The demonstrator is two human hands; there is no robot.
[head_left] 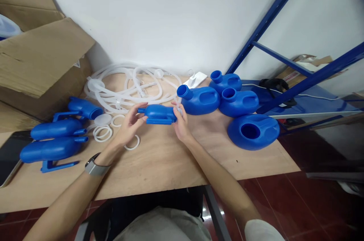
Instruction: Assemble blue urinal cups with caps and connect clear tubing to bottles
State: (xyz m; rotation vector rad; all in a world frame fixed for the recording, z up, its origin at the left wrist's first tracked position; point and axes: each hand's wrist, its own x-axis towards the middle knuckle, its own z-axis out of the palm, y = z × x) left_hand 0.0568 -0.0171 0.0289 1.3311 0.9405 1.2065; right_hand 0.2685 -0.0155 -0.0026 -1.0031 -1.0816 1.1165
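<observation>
Bottle (pixel 158 110) | long axis left-right | narrow spout (pixel 141 110) leftward | both hands (pixel 181 124) gripping its ends

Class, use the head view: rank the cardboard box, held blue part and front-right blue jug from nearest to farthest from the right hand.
1. Held blue part: in the right hand, extending left.
2. Front-right blue jug: to the right.
3. Cardboard box: far left.

On the pale wooden table (pixel 159 165), coiled translucent plastic tubing (pixel 116 68) lies before the white wall (pixel 159 17), with round white rings (pixel 95 133) in front, three elongated blue plastic bottles (pixel 57 129) left and four rounded blue plastic jugs (pixel 240 105) right.
</observation>
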